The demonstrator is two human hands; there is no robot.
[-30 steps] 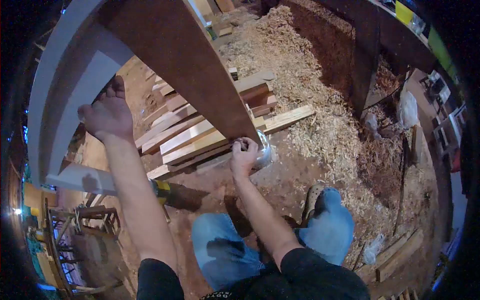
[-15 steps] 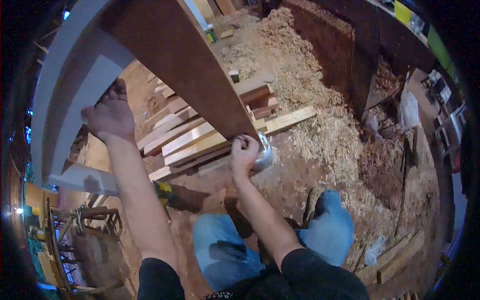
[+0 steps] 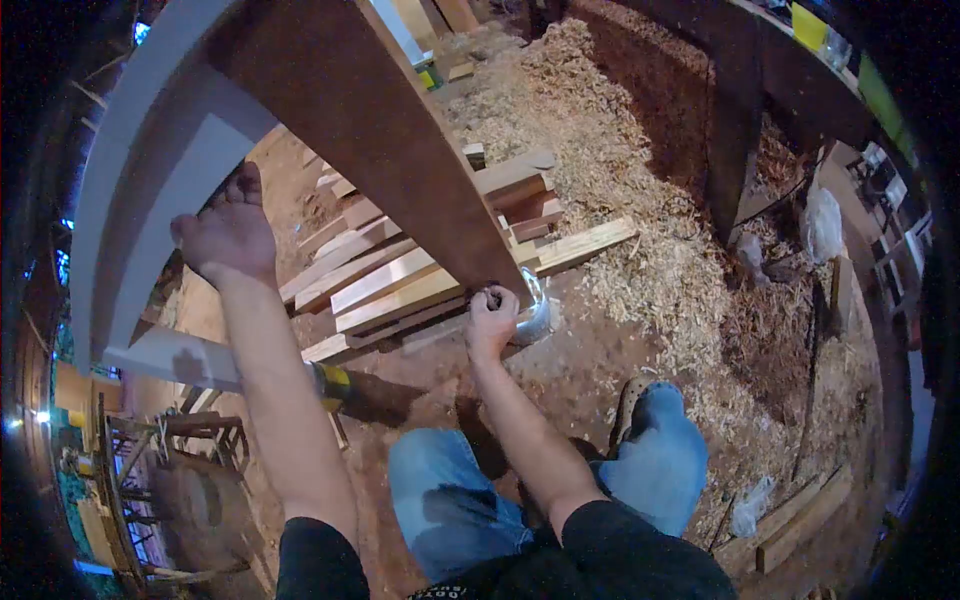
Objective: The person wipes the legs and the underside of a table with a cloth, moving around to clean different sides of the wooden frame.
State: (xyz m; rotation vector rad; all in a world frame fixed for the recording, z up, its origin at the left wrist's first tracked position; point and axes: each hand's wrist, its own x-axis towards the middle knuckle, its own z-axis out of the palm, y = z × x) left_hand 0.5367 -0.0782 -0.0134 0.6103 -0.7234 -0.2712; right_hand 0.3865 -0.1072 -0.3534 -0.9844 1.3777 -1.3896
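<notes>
A large wooden frame with pale grey boards (image 3: 165,190) and a broad brown board (image 3: 365,130) slants across the upper left. My left hand (image 3: 232,235) is palm up at the inner edge of the grey part, fingers bent against it and thumb to the left; it holds the frame there. My right hand (image 3: 493,325) is closed at the lower end of the brown board, with its fingertips curled together. What lies between those fingers is too small to make out. Just beside them, a shiny, clear-looking rounded thing (image 3: 535,312) sits at the board's end.
Behind the frame lie stacked sawn planks (image 3: 400,280) on the earthen floor. Wood shavings (image 3: 640,240) are heaped to the right. A yellow-and-black object (image 3: 333,383) stands under my left forearm. Plastic bags (image 3: 822,225) and loose boards (image 3: 805,520) lie along the right side.
The view has shifted slightly, moving the scene a little right and down. My right hand has slid slightly lower at the board's end, still closed. My left hand stays at the grey part.
</notes>
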